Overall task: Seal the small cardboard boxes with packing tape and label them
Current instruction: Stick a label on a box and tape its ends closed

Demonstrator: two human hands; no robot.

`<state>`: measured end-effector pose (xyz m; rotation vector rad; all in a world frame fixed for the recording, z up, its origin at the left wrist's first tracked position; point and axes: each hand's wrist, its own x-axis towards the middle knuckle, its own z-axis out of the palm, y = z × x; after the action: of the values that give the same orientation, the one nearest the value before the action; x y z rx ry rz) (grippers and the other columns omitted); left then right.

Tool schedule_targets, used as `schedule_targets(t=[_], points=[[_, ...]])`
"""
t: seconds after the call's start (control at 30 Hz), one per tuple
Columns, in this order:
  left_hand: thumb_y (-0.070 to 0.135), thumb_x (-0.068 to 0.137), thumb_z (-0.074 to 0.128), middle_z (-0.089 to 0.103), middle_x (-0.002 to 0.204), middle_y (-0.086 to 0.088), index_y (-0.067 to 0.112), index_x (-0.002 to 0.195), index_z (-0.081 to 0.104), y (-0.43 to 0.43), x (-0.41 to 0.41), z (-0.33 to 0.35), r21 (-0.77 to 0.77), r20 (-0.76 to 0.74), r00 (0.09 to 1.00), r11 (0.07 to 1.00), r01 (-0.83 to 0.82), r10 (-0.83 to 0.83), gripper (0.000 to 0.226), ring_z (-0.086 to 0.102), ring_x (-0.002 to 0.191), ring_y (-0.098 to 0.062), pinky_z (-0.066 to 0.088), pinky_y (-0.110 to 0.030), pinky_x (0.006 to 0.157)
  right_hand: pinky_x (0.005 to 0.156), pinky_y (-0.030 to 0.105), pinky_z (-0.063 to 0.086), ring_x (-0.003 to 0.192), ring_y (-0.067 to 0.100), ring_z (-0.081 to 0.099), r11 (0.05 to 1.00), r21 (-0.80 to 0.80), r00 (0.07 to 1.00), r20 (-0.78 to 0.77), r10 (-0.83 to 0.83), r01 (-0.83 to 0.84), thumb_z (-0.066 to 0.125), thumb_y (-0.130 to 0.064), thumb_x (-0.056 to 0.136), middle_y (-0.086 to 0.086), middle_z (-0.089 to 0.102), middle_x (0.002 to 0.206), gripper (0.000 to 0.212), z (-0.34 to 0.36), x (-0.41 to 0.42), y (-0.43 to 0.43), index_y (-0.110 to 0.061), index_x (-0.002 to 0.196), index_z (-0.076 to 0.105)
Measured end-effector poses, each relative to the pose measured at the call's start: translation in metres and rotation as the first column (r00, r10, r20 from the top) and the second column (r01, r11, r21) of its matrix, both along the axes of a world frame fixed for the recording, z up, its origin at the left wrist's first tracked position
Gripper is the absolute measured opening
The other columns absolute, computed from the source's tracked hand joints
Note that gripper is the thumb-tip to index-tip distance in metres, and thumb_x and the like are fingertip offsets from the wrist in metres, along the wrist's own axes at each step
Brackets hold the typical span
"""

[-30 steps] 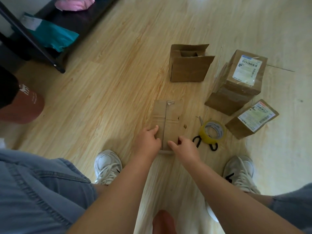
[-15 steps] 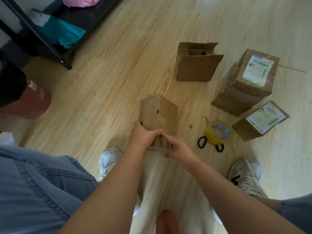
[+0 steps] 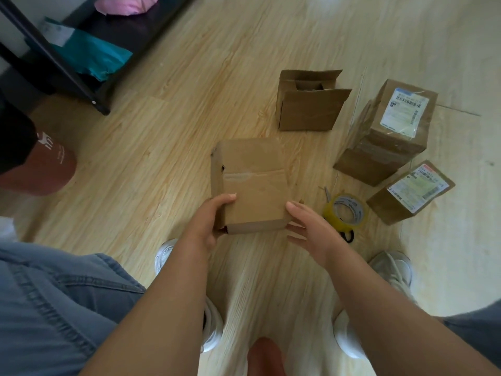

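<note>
Above the floor (image 3: 189, 104), box (image 3: 252, 183) sat broad face up, long axis pointing away; left hand (image 3: 206, 226) grip pinched its edge, right hand (image 3: 309, 229) grip spread alongside.

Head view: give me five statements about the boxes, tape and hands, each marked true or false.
1. The tape roll lies on the floor, right of the held box. True.
2. The left hand grips the held box's left edge. True.
3. The right hand holds the tape roll. False: it is open beside the held box.
4. The held box bears a label. False: its visible faces are bare.
5. The open box stands beyond the held box. True.
</note>
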<state>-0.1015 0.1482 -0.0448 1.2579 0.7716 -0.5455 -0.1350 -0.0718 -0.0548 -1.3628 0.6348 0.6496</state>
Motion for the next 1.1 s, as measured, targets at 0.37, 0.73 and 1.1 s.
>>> schedule_targets(t=[0.37, 0.73, 1.1], points=[[0.025, 0.084, 0.071, 0.069, 0.103, -0.003, 0.015, 0.108, 0.066, -0.007, -0.007, -0.002, 0.031, -0.035, 0.99, 0.991, -0.132, 0.133, 0.027, 0.063, 0.093, -0.02, 0.052, -0.039, 0.085, 0.103, 0.036, 0.047, 0.115, 0.012, 0.06, 0.986, -0.162, 0.996, 0.072, 0.043, -0.031, 0.066, -0.027, 0.095, -0.011, 0.069, 0.114, 0.019, 0.006, 0.0, -0.004, -0.03, 0.113, 0.071], [0.058, 0.071, 0.078, 0.048, 0.137, -0.009, 0.019, 0.139, 0.046, -0.048, -0.007, -0.009, 0.77, 0.042, 0.926, 0.603, 0.209, -0.375, 0.085, 0.048, 0.126, -0.03, 0.041, -0.043, 0.105, 0.083, 0.016, 0.049, 0.107, 0.008, 0.063, 0.933, -0.302, 0.943, 0.207, 0.262, -0.193, 0.064, -0.014, 0.096, -0.012, 0.067, 0.109, 0.035, 0.009, -0.005, 0.039, -0.025, 0.129, 0.062], [0.029, 0.104, 0.043, 0.064, 0.101, -0.001, 0.022, 0.1, 0.065, -0.064, -0.007, -0.003, 0.587, 0.108, 0.916, 0.769, 0.255, -0.386, 0.024, 0.06, 0.097, -0.021, 0.048, -0.038, 0.09, 0.113, 0.034, 0.034, 0.146, 0.017, 0.03, 0.776, -0.6, 0.927, 0.145, 0.347, -0.197, 0.076, -0.053, 0.08, -0.002, 0.025, 0.162, 0.102, 0.005, -0.004, 0.023, -0.028, 0.158, 0.016]])
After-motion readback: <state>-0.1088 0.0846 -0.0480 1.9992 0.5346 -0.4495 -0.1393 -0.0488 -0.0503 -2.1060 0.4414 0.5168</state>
